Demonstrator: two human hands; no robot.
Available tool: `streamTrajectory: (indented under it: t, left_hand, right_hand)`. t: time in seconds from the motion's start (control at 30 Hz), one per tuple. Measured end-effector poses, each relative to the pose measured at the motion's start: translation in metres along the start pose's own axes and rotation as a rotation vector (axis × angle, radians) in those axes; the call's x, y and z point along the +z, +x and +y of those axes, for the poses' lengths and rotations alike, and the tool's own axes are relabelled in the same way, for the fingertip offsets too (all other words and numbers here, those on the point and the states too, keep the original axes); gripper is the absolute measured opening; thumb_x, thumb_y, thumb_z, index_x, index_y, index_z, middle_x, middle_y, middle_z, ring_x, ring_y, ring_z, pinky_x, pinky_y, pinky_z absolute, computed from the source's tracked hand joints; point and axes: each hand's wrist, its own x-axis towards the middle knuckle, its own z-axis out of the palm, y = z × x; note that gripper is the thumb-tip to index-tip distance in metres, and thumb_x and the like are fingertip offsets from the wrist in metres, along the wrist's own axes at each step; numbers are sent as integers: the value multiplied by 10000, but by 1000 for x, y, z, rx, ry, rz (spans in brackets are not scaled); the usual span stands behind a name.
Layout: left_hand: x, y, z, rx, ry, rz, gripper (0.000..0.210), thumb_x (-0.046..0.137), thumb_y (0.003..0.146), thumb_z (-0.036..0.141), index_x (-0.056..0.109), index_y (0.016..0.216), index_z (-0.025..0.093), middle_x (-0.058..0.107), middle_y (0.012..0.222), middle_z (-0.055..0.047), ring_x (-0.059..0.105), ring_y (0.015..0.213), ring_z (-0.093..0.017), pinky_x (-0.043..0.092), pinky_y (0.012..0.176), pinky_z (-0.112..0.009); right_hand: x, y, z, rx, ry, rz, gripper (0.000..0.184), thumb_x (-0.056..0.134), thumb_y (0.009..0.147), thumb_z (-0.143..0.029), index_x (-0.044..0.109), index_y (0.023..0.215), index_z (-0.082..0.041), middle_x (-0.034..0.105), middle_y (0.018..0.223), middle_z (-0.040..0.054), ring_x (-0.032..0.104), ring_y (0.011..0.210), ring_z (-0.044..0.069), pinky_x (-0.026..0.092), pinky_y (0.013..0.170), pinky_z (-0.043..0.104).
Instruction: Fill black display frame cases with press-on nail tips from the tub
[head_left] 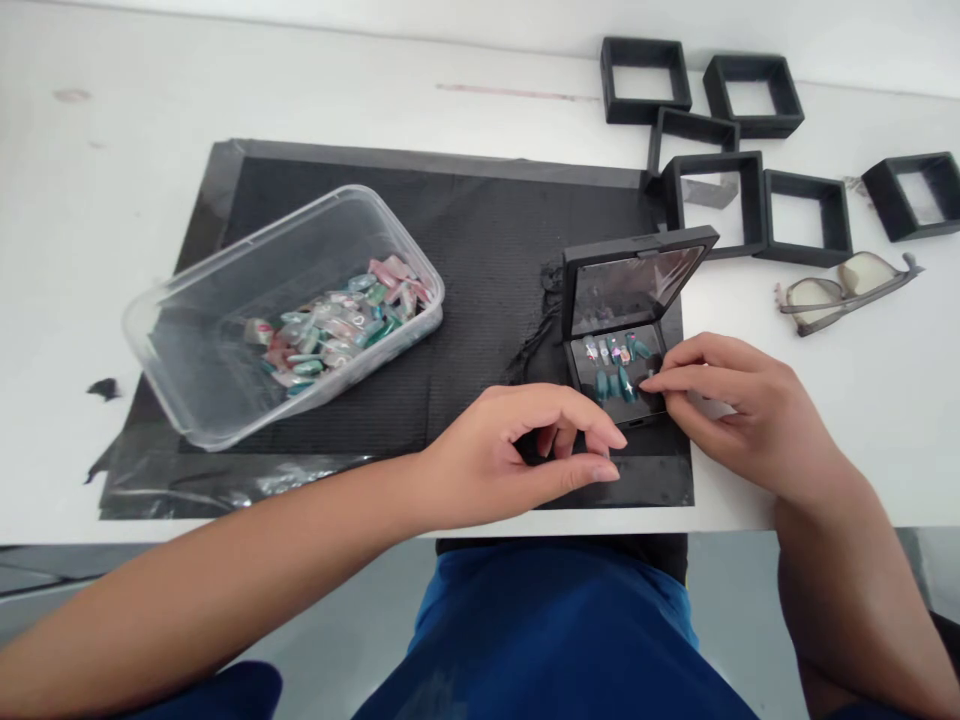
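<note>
A small black hinged display case point(566, 290) stands with its clear-windowed lid raised. Two rows of false nails point(615, 384), teal and glittery clear ones, lie inside it. My right hand point(742, 410) is at the case's right edge, its fingertips pinched together over the end of the lower row; what they hold, if anything, is too small to make out. My left hand point(517, 460) hovers just in front of the case, fingers loosely curled, with a gap between thumb and forefinger and nothing seen in it.
To the left, a clear plastic tub point(217, 330) holds a pile of loose false nails point(337, 330) on a black mat point(487, 240). Several black open frames point(806, 215) lie at the back right. Eyeglasses point(844, 292) rest near them on the white table point(375, 90).
</note>
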Motion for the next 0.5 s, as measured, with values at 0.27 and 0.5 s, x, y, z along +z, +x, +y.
streamTrajectory:
  t: [0.27, 0.5]
  left_hand:
    - [0, 0, 1, 5, 16, -16, 87, 828, 926, 208, 765, 969, 167, 782, 812, -29, 628, 610, -77, 553, 588, -180]
    - [2, 1, 1, 92, 17, -13, 85, 830, 919, 164, 760, 967, 154, 783, 814, -30, 642, 620, -77, 531, 572, -170]
  right_hand:
    - [0, 2, 2, -61, -15, 92, 184, 689, 989, -169, 809, 1026, -303, 824, 1015, 33, 772, 870, 224, 646, 756, 415]
    - [3, 2, 2, -55, 18, 98, 160, 697, 994, -179, 796, 1007, -304, 835, 996, 6, 780, 862, 212, 642, 777, 408]
